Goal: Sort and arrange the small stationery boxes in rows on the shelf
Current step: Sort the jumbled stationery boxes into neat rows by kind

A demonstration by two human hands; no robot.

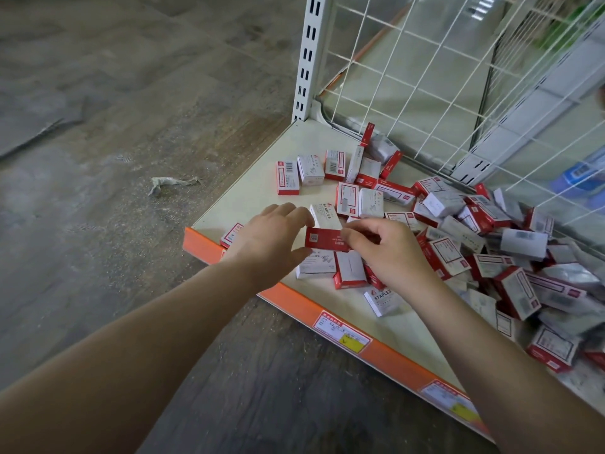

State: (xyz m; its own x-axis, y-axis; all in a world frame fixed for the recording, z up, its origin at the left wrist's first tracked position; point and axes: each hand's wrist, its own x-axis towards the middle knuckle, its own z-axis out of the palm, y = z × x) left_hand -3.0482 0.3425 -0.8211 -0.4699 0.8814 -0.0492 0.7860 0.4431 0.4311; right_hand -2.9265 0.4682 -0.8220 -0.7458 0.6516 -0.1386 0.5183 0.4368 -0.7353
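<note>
Red box (324, 238), held just above the near-left part of the shelf (262, 194), is pinched at its left end by the left hand (266, 239) and at its right end by the right hand (389, 249). Its long axis runs left–right between the hands; neither is nearer. The unsorted pile (510, 257) lies to the right.

Shelf (262, 194): one, cream board, orange front strip.
Price labels (342, 335) on strip: two.
Small red-and-white stationery boxes (287, 177) on shelf: dozens; loose ones toward shelf's left corner about twenty, heap at shelf's right too tangled to count.
Hands: two, left hand (265, 244) and right hand (389, 253), above shelf's front edge.
Red box (324, 239) between hands: one.
Crumpled wrapper (170, 183) on floor left of shelf: one.
</note>
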